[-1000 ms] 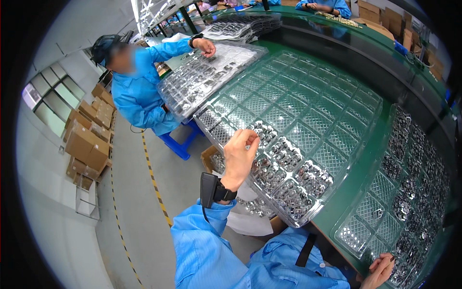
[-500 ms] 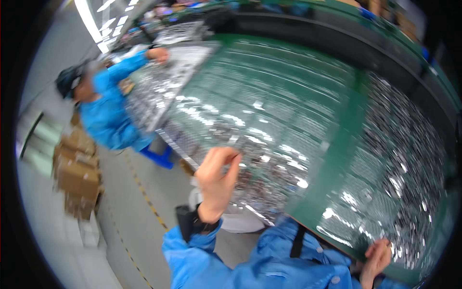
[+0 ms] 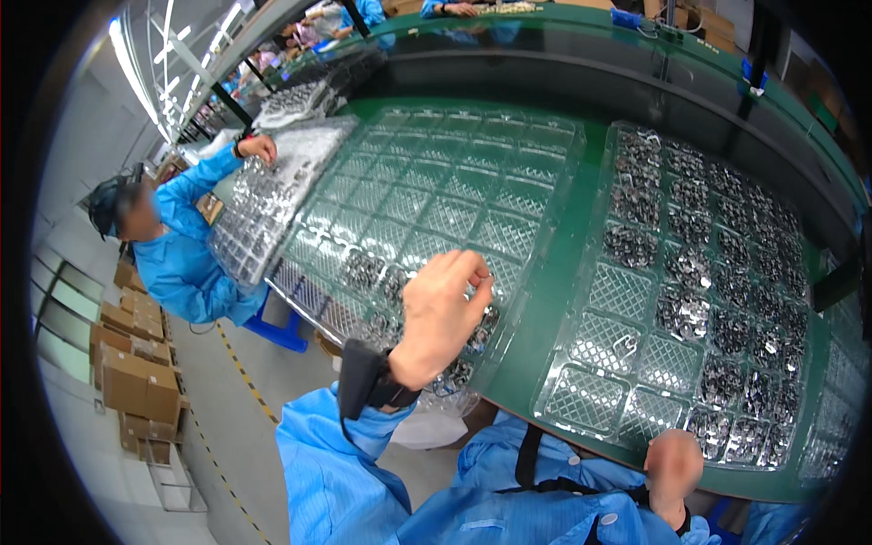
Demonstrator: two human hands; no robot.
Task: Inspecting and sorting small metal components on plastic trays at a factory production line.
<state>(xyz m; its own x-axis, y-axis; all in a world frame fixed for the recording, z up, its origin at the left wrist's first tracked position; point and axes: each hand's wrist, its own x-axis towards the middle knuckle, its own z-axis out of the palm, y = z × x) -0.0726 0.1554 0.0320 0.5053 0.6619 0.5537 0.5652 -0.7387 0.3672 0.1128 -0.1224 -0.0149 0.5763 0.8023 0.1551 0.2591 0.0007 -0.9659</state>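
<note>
A small metal part [image 3: 487,276] sits pinched at the fingertips of the person's left hand [image 3: 442,313], raised just above the near edge of a clear plastic compartment tray [image 3: 427,195] on the green tabletop [image 3: 568,245]. The grip is narrow, thumb and forefinger closed on the piece, the other fingers curled; holding it this way lets a single part go to one pocket without disturbing its neighbours. Only the tray's near pockets hold heaps of metal parts, while the pockets farther off look empty.

To the right lies a second clear tray [image 3: 627,350], most of its pockets filled with similar shiny parts and a few near ones bare. The right hand [image 3: 674,468] rests low at the tabletop's near edge beside this tray; it is blurred, so whether its grip is closed or holds anything cannot be told.

At the left a co-worker in a blue coat [image 3: 186,263] reaches a hand [image 3: 257,147] onto a further tray [image 3: 263,195]. Cardboard boxes [image 3: 136,386] stand stacked on the floor behind. The exact shape of the parts is too small to make out, and the fisheye rim cuts off the far right trays.
</note>
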